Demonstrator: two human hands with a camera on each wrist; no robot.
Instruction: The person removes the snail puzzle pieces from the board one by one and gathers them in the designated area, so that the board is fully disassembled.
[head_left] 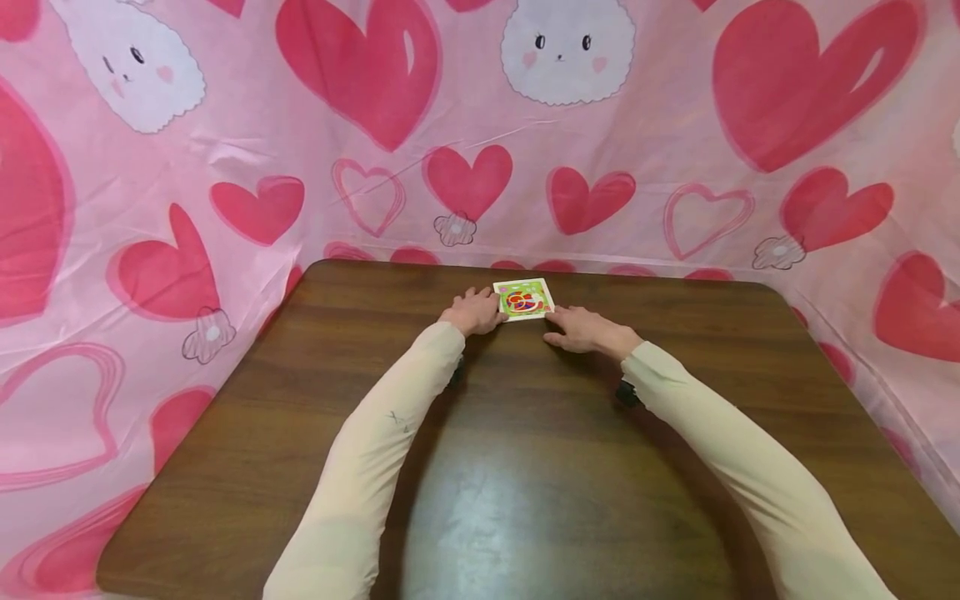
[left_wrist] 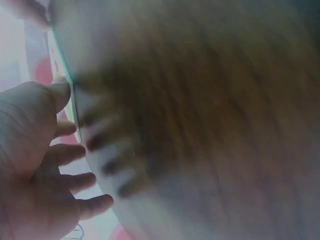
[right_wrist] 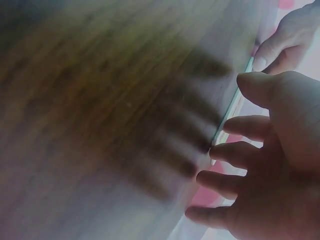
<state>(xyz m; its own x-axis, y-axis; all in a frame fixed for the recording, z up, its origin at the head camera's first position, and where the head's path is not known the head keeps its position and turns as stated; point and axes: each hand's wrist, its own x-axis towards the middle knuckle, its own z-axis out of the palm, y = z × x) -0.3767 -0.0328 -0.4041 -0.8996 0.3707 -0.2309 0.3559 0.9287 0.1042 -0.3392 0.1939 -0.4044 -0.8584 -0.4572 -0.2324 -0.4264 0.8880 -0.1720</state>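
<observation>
Nearest, can see a wide, dark brown, wood-grained desk (head_left: 517, 433) with rounded corners, holding a pale patch of reflected light (head_left: 480, 525) towards six o'clock. Can follow two long, cream-coloured cloth sleeves (head_left: 390, 408) slanting in from seven and five o'clock, with a small dark scribbled mark (head_left: 399, 422) on the left one and a small black object (head_left: 627, 393) below the right cuff.

Farther up, can see both hands stretched forward, fingers spread and only lightly bent, with nothing clasped in either. Can place the left hand (head_left: 472, 314) at about eight o'clock from a flat, square, white-bordered board (head_left: 525, 300), with the thumb touching its near left corner. Can place the right hand (head_left: 585, 330) at about four o'clock from the same board, with the index fingertip at its near right corner. Cannot tell the firmness of either touch. In both wrist views, can make out blurred finger shadows (left_wrist: 120, 145) on the desk.

Between the hands, can find the board lying near the far edge of the desk, towards twelve o'clock, bearing a green picture with red, white and blue patches.

Farthest, can see a pink cloth backdrop (head_left: 510, 125) hanging from nine round to three o'clock, printed with red hearts (head_left: 363, 75) and, at twelve, a white fluffy cartoon head (head_left: 567, 75).
</observation>
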